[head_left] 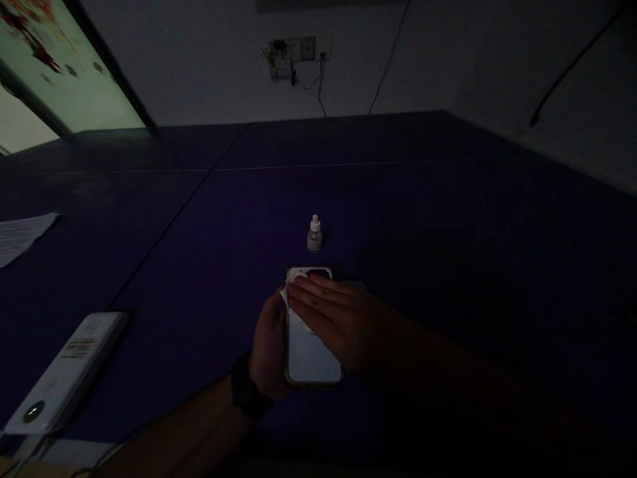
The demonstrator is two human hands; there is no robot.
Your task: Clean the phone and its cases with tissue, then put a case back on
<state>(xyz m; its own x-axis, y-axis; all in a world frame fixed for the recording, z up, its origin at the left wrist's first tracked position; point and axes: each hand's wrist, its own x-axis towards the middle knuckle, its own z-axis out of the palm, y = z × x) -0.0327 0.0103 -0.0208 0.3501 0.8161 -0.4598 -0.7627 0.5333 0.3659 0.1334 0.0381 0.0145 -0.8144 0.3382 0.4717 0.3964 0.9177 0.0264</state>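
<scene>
Though pale, the phone (312,362) part-hidden between the hands (343,318).

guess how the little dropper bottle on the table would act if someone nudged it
The bottle would probably tip if pushed near its top, standing upright and narrow. It's likely light, looking tiny beside the phone. Its rounded body might roll once knocked over.

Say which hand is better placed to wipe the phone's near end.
Probably the right hand: it holds the white tissue against the phone, while the left hand grips the phone's left edge.
</scene>
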